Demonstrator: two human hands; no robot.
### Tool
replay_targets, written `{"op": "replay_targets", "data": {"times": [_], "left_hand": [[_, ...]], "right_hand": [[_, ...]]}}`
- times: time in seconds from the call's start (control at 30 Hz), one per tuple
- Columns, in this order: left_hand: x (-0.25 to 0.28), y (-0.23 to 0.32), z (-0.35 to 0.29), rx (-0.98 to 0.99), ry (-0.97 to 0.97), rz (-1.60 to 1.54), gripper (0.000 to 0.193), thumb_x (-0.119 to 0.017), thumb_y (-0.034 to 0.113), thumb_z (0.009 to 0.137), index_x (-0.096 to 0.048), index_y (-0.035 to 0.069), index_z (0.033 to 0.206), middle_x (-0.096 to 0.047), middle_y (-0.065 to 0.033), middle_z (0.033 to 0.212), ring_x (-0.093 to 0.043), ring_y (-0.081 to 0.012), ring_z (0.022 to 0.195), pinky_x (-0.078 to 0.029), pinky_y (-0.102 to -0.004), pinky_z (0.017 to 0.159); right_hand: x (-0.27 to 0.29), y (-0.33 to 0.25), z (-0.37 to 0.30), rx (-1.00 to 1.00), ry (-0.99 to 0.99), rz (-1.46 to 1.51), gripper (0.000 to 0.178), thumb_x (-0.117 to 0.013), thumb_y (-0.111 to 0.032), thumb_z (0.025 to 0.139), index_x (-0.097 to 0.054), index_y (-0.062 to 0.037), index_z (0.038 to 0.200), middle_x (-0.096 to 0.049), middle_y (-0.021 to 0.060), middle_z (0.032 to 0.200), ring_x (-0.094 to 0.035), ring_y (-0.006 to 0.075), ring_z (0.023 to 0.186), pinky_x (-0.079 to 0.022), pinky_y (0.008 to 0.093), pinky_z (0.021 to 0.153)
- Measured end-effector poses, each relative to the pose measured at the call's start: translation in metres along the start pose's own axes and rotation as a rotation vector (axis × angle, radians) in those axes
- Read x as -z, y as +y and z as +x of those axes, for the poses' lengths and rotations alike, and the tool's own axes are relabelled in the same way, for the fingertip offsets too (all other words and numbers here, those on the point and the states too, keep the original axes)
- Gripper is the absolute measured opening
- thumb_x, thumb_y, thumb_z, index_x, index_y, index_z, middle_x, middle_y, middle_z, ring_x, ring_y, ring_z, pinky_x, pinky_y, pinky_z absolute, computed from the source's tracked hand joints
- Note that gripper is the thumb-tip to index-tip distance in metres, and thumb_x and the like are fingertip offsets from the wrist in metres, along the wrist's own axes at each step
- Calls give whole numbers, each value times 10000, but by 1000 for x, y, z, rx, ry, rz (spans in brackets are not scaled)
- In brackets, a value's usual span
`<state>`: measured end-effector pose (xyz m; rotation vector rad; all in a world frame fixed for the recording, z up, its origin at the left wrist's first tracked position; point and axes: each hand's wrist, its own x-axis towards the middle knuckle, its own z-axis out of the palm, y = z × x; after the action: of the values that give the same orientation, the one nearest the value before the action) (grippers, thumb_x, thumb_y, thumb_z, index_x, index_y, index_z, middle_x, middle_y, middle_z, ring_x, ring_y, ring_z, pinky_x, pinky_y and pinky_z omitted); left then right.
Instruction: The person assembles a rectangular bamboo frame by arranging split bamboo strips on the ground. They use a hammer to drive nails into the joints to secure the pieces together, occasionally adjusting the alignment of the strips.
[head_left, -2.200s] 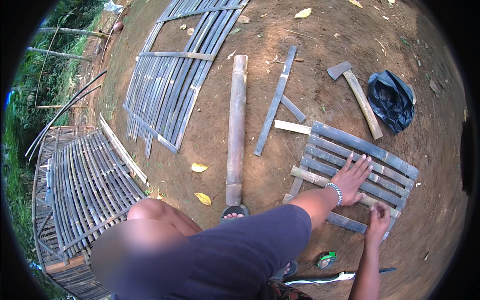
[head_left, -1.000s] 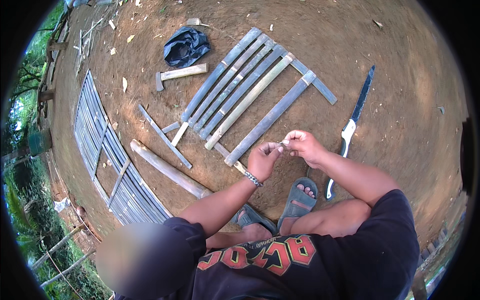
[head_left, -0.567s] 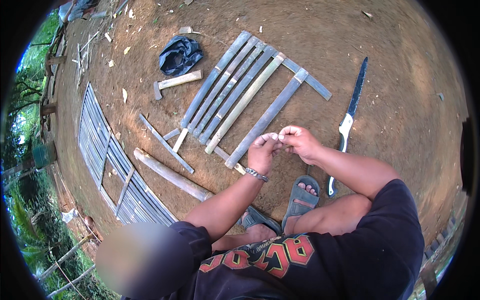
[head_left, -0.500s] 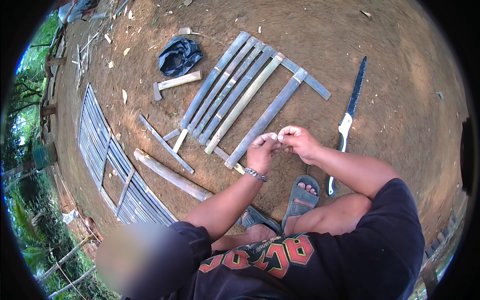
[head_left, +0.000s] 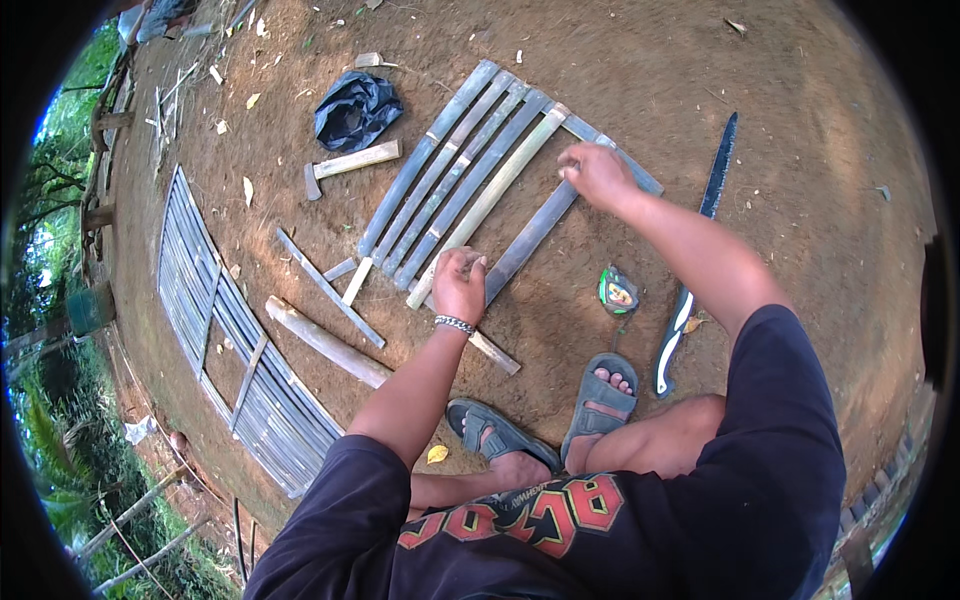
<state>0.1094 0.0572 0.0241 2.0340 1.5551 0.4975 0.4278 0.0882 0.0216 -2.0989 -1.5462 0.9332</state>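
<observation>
Bamboo slat (head_left: 529,243) could skew if nudged unevenly; left hand (head_left: 460,287) and right hand (head_left: 598,178) have curled fingers, can't tell if they're gripping tbh.

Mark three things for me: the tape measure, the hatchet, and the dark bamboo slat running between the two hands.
Tape measure (head_left: 618,291): head view, middle of its case.
Hatchet (head_left: 358,160): head view, middle of its wooden handle.
Dark bamboo slat (head_left: 532,237): head view, middle of its uncovered stretch.

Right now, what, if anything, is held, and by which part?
The left hand is over the near end of the rightmost slat, the right hand at its far end; whether either grips it cannot be told.
</observation>
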Motion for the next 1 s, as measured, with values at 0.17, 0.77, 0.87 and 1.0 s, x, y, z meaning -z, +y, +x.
{"op": "replay_targets", "data": {"times": [0.17,0.77,0.87,1.0], "left_hand": [[4,-29,4,139,-46,126,128,-743,136,847,-741,34,925,-628,-179,1253,-677,-294,969,-541,-395,885],[1,-47,8,125,-136,168,126,-730,138,855,-745,41,934,-606,-131,1336,-715,-275,884,-558,-375,830],[2,-51,8,130,-140,149,117,-730,125,853,-747,40,933,-606,-135,1337,-716,-276,887,-560,-370,832],[10,-44,12,180,-184,89,110,-731,110,850,-746,33,927,-603,-139,1340,-708,-277,968,-558,-365,865]], "right_hand": [[11,13,62,65,230,-203,354,-668,-197,915,-686,-179,1269,-638,72,1327,-561,297,1274,-460,410,1094],[-6,36,88,57,202,-263,461,-677,-175,913,-634,-238,1368,-625,79,1365,-582,286,1261,-465,383,1094],[-2,30,90,39,146,-239,455,-668,-187,925,-628,-242,1375,-613,71,1387,-569,283,1278,-452,378,1110],[2,22,84,8,132,-223,455,-668,-254,936,-620,-235,1388,-600,51,1408,-540,281,1311,-421,385,1141]]}}
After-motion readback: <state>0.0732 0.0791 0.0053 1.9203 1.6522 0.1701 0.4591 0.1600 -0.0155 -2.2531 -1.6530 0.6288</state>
